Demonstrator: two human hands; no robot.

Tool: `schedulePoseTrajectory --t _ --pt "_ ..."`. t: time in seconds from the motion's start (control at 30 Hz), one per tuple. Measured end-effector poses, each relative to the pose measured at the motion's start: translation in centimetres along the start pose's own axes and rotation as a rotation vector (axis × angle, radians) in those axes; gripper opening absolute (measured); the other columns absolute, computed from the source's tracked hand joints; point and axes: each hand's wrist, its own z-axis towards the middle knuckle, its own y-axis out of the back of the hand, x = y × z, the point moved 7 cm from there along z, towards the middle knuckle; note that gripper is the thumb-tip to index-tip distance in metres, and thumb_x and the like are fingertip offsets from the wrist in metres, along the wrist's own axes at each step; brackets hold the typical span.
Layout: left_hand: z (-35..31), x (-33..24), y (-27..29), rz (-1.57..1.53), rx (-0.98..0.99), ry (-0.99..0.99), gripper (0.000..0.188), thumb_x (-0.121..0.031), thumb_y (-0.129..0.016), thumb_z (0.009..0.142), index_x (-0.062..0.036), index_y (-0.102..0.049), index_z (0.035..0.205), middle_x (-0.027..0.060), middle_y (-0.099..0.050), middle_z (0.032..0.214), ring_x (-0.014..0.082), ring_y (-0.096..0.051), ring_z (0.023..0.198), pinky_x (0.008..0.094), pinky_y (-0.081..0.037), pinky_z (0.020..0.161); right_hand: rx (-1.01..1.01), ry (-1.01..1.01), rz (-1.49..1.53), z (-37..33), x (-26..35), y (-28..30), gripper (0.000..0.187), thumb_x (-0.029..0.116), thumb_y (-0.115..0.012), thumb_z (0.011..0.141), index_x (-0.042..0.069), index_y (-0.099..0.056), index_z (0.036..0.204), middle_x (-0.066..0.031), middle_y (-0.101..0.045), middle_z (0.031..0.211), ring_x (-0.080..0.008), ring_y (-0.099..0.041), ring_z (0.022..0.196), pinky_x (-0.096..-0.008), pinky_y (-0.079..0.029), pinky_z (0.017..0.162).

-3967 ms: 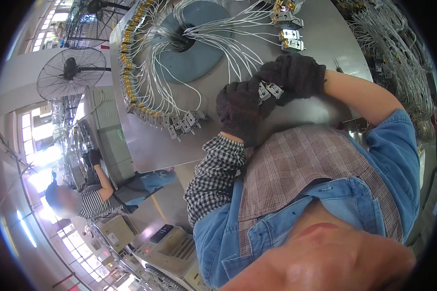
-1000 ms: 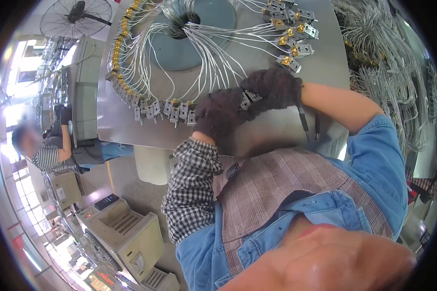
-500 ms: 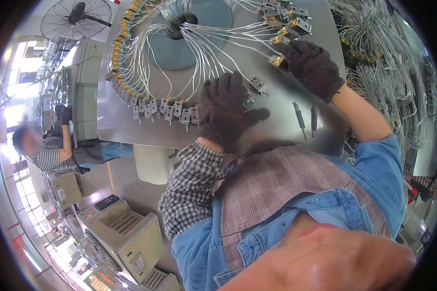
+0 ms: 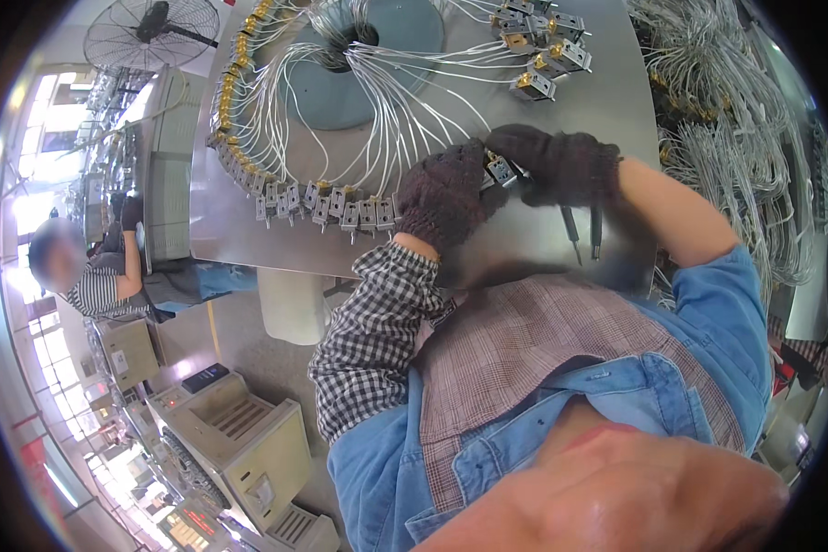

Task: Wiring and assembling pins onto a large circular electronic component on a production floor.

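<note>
Both my hands wear dark knit gloves and meet near the front middle of the metal table. Between them sits a small metal box unit (image 4: 501,171) with a thin lead running up from it. My right hand (image 4: 566,168) is closed on it from the right. My left hand (image 4: 443,191) has its fingers curled against its left side, partly hiding it. Left of my left hand, a curved row of similar metal boxes (image 4: 350,213) lines the table edge. Whitish leads (image 4: 386,110) fan from them to a round grey-blue disc (image 4: 327,106). More boxes (image 4: 547,55) lie clustered at the far right.
Two slim tools (image 4: 570,235), one looking like a screwdriver, lie right of my hands. Bundles of silvery leads (image 4: 727,156) hang beyond the table's right edge. At left, another person (image 4: 101,276) works at a bench; a fan (image 4: 152,28) stands behind. A beige machine (image 4: 239,442) stands on the floor.
My right hand has moved left and nearer, bringing a box from the far cluster to my left hand. My left hand's spread fingers have curled in.
</note>
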Motion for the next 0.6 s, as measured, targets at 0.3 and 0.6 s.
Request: schedulePoseTrajectory --t 0.3,0.6 --pt "0.9 0.7 0.0 -0.037 0.054 -0.076 0.052 -0.043 -0.068 0.08 -0.0065 -0.058 0.116 0.0185 -0.066 0.1 0.0347 -0.065 0.09 0.0431 -0.051 0.076 0.297 -0.074 0.08 2.5 -1.4 -2.0 0.059 0.034 -0.072 0.078 0.014 -0.049 0.128 -0.0105 -0.064 0.098 -0.0276 -0.064 0.087 -0.0392 -0.051 0.074" --pt "0.8 0.8 0.4 -0.022 0.125 -0.017 0.059 -0.051 -0.065 0.079 -0.0054 -0.058 0.116 0.0171 -0.065 0.1 0.0346 -0.063 0.094 0.0454 -0.049 0.084 0.206 -0.404 0.154 0.0 -2.3 4.4 0.072 0.033 -0.073 0.076 0.016 -0.043 0.139 -0.0154 -0.06 0.123 -0.028 -0.063 0.1 -0.0383 -0.05 0.089"
